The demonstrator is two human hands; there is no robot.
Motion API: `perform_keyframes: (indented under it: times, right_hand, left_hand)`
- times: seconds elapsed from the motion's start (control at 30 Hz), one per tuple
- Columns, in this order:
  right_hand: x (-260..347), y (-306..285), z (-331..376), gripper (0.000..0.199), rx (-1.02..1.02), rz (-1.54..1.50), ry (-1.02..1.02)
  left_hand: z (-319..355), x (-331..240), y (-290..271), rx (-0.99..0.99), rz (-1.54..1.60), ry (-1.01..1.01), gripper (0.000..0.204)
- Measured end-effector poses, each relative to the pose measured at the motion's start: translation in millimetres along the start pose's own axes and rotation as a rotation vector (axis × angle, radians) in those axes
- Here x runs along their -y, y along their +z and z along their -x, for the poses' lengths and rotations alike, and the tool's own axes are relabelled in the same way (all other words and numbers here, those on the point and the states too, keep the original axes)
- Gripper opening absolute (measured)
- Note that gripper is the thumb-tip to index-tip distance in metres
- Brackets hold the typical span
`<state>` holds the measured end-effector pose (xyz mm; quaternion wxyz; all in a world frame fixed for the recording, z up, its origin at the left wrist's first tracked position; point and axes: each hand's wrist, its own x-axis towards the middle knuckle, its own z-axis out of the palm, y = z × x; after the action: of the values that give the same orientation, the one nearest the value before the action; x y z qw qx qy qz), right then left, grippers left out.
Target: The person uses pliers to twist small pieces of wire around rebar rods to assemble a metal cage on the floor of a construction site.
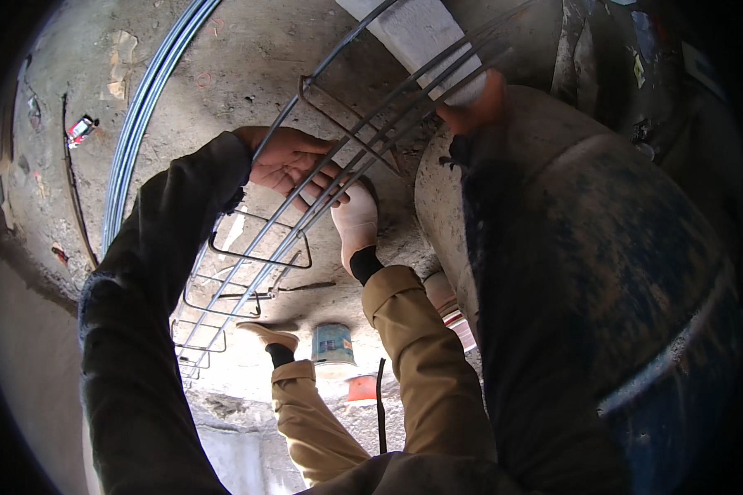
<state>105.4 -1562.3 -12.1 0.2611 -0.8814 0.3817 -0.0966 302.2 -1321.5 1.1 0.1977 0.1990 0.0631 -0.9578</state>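
A long cage of steel reinforcing bars with bent wire stirrups runs slantwise from the lower left to the upper right. My left hand reaches in from the left at the middle of the cage. Its fingers are stretched out and apart, and they touch the bars, which cross in front of them. Farther up the cage, my right hand is closed at the bars beside a pale block. Part of its grip is hidden. One stirrup stands tilted between the two hands.
A bundle of loose steel bars lies on the concrete floor at left. A large dirty blue drum stands close on the right. Behind my legs are a bucket and an orange-red object. A crumpled can lies far left.
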Motion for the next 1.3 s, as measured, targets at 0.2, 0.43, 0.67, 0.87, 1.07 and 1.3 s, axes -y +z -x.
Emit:
perform_keyframes:
  times: [0.2, 0.43, 0.67, 0.87, 1.07, 1.3]
  right_hand:
    - [-29.5, 10.6, -10.0, 0.062, 0.068, 0.219, -0.131]
    - [-43.9, 14.7, -26.9, 0.052, 0.193, -0.017, -0.139]
    - [-25.1, -18.6, -33.9, 0.055, 0.290, -0.111, -0.188]
    - [-25.4, -17.4, -23.5, 0.062, 0.227, -0.138, -0.138]
    - [-56.5, -14.0, -14.7, 0.068, 0.314, -0.403, -0.105]
    - [-85.3, -61.4, -5.3, 0.067, 0.296, 0.123, -0.269]
  left_hand:
    - [-2.8, 11.5, -9.5, -0.038, -0.023, 0.039, 0.068]
    - [-13.8, -1.0, -5.5, -0.034, -0.044, 0.087, 0.070]
    - [-30.5, -20.3, -4.6, -0.029, -0.003, 0.096, 0.076]
    - [-30.3, -21.7, -6.5, -0.026, -0.004, 0.066, 0.073]
    - [-34.6, -18.4, -16.9, -0.135, 0.056, 0.085, 0.065]
    - [-37.1, -20.7, 3.3, -0.506, -0.450, 0.445, 0.058]
